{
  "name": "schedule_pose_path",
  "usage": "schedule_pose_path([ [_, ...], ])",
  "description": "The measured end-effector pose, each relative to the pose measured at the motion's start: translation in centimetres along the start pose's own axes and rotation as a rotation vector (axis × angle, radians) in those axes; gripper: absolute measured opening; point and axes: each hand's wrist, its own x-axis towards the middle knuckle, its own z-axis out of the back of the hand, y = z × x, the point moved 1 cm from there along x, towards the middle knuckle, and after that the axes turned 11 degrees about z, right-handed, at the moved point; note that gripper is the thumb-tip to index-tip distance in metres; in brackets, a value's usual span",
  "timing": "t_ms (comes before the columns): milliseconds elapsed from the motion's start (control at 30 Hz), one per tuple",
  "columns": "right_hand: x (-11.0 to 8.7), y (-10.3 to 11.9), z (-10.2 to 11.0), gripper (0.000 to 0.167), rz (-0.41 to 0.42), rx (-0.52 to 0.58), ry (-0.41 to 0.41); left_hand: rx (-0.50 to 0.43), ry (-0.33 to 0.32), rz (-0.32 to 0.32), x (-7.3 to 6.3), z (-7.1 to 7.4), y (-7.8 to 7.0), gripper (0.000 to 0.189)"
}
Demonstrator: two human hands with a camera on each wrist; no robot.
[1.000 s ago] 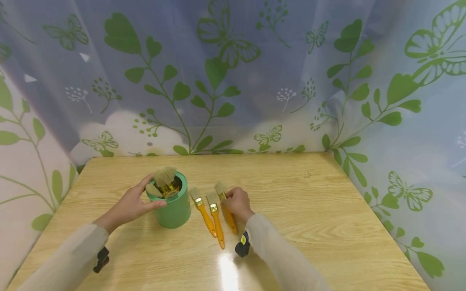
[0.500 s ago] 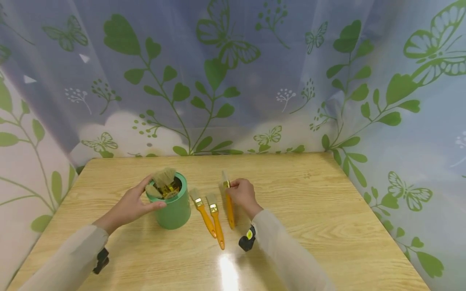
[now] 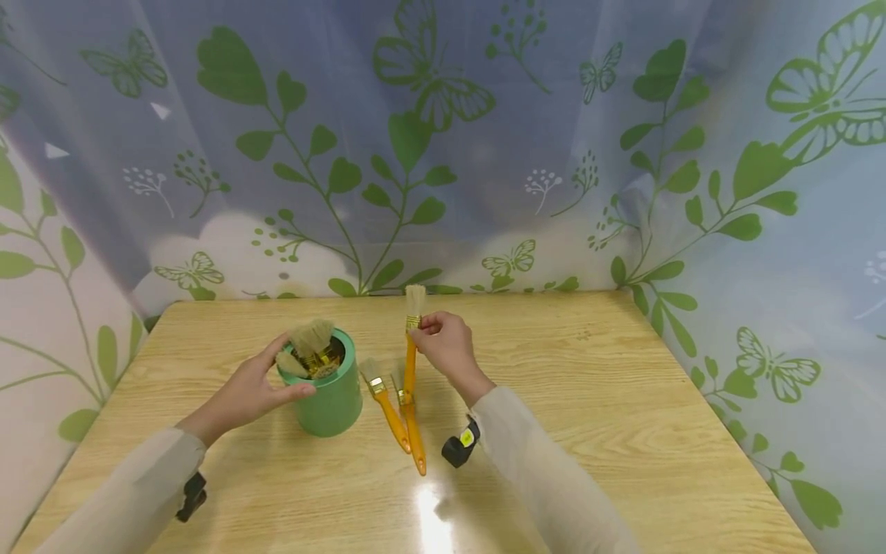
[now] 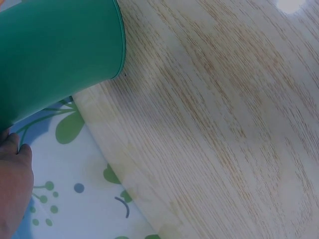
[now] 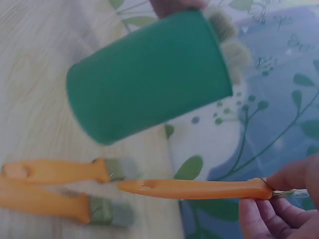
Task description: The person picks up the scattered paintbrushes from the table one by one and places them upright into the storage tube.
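Note:
My right hand pinches a paintbrush near its metal ferrule. The brush stands upright above the table, pale bristles up and orange handle down. In the right wrist view, thumb and fingers close on the ferrule end of its orange handle. At the left, my left hand holds a green can by the rim, thumb on the near side and fingers on the far side. Several paintbrushes poke out of the can, bristles up. Two more, a left paintbrush and a right paintbrush, lie between the hands.
The wooden table runs back to a curtain printed with green leaves and butterflies. Curtain fabric also hangs along the left and right sides. A bright light reflection shows on the table near the front.
My right hand has lifted a paintbrush off the table, raised it and turned it upright, moving it left over the lying brushes. The left hand and the can have stayed put.

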Motion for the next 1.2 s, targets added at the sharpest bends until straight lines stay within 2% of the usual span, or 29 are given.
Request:
schedule_pose_path([
  [233, 0.1, 2.8, -0.5, 0.019, 0.094, 0.081, -0.047, 0.011, -0.004, -0.001, 0.0, 0.0, 0.0, 0.105],
  [467, -0.1, 5.8, -1.1, 0.017, 0.242, 0.14, -0.176, -0.001, -0.003, -0.001, 0.0, 0.0, 0.0, 0.105],
  [600, -0.2, 7.3, -1.7, 0.017, 0.322, 0.216, -0.211, 0.001, -0.005, -0.002, 0.0, 0.0, 0.0, 0.105],
  [800, -0.5, 8.5, -2.8, 0.017, 0.393, 0.251, -0.171, -0.006, -0.006, -0.009, 0.0, 0.2, -0.1, 0.104],
  [1200, -1.6, 7.7, -5.0, 0.012, 0.385, 0.144, -0.055, 0.003, -0.012, -0.021, 0.0, 0.2, -0.1, 0.104],
])
